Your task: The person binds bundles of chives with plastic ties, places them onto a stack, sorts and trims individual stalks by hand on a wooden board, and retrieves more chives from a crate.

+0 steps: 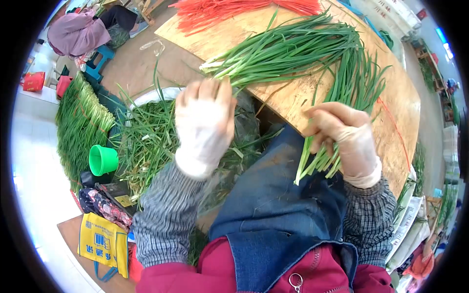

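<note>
Long green stalks (288,49) lie in a loose heap on the wooden board, their pale ends toward the left edge. My left hand (205,117), in a thin whitish glove, is at those pale ends with its fingers bent; it is blurred, and what it may hold is hidden. At the board's front edge my right hand (342,132), gloved too, has its fingers curled over a small bunch of green stalks (322,161), whose pale cut ends hang above my lap. The leaves of that bunch run back onto the board.
Beneath my left arm, a lined container holds loose trimmings (151,141). Bundled greens (83,122), a green cup (103,160) and a yellow bag (103,241) are at the left. Red ties (205,14) lie on the wooden board (395,107). Another person (78,31) sits at the upper left.
</note>
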### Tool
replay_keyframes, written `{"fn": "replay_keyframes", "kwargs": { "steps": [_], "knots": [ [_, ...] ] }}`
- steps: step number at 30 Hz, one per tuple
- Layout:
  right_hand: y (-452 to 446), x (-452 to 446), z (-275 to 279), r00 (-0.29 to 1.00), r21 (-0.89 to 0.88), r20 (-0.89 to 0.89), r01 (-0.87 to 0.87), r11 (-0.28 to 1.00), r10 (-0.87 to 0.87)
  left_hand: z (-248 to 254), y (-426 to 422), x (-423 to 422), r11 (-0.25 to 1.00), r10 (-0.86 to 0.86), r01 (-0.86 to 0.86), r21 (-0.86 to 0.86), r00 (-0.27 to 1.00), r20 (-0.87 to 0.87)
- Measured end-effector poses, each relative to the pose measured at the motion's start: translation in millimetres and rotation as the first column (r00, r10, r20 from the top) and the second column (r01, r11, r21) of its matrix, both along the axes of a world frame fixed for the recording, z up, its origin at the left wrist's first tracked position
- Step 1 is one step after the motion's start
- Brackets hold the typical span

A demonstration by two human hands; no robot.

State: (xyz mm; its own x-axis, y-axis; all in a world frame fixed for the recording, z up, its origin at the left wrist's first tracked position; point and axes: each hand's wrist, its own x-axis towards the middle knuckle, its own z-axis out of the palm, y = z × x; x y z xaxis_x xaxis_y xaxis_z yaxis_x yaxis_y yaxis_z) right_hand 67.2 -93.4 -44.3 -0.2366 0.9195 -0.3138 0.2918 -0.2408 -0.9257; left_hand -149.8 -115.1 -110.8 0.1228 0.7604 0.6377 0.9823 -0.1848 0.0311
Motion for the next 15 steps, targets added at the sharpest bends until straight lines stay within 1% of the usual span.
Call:
{"fn": "replay_keyframes", "kwargs": {
  "steps": [2, 3, 4, 5, 6, 7, 8, 9, 10, 12, 13, 14, 15],
  "knots": [
    [-0.1, -8.6, -2.0, 0.996, -0.107, -0.073, -0.051, 0.993, 0.043, -14.7, 33.4, -3.8, 0.979, 0.198, -0.204, -0.013, 0.964, -0.179],
    [0.7, -12.0, -3.6, 0.993, -0.149, -0.110, -0.064, 0.987, 0.047, -13.5, 38.6, -8.5, 0.991, 0.110, -0.122, -0.061, 0.978, -0.175],
    [2.1, -14.4, -5.6, 0.988, -0.190, -0.147, -0.077, 0.979, 0.050, -12.5, 38.2, -6.3, 0.996, 0.072, -0.078, -0.042, 0.990, -0.119],
    [5.1, -16.7, -7.4, 0.987, -0.215, -0.142, -0.104, 0.971, 0.074, -9.6, 31.8, -3.1, 0.999, 0.029, -0.030, -0.024, 0.998, -0.064],
    [7.0, -18.7, -11.8, 0.983, -0.232, -0.175, -0.095, 0.968, 0.055, -4.4, 22.3, 0.8, 1.000, -0.019, 0.019, -0.009, 1.000, -0.010],
    [8.6, -20.8, -18.1, 0.978, -0.251, -0.206, -0.091, 0.964, 0.039, 3.5, 9.7, 11.0, 0.999, -0.040, 0.044, -0.029, 0.990, 0.133],
    [9.7, -23.4, -23.8, 0.971, -0.270, -0.236, -0.091, 0.959, 0.026, 9.4, -3.8, 19.2, 0.993, -0.089, 0.108, -0.054, 0.957, 0.277],
    [10.1, -26.1, -27.7, 0.958, -0.295, -0.287, -0.087, 0.952, -0.002, 8.5, -12.5, 24.9, 0.980, -0.158, 0.195, -0.048, 0.894, 0.419],
    [8.9, -27.4, -32.3, 0.937, -0.327, -0.345, -0.064, 0.943, -0.056, 7.5, -19.6, 29.3, 0.960, -0.217, 0.277, -0.028, 0.806, 0.551],
    [6.3, -28.8, -41.5, 0.880, -0.395, -0.447, -0.031, 0.918, -0.163, 0.5, -31.3, 34.7, 0.932, -0.193, 0.350, -0.096, 0.701, 0.686],
    [5.2, -28.4, -45.5, 0.886, -0.409, -0.425, -0.004, 0.912, -0.187, -4.5, -37.0, 36.1, 0.924, -0.125, 0.357, -0.136, 0.618, 0.776],
    [3.7, -27.0, -47.1, 0.890, -0.415, -0.406, 0.024, 0.910, -0.208, -2.9, -39.1, 35.9, 0.906, 0.038, 0.368, -0.207, 0.418, 0.908],
    [1.6, -24.8, -48.4, 0.892, -0.421, -0.387, 0.052, 0.905, -0.231, 4.0, -40.9, 35.9, 0.876, 0.211, 0.397, -0.272, 0.192, 0.959]
  ]
}}
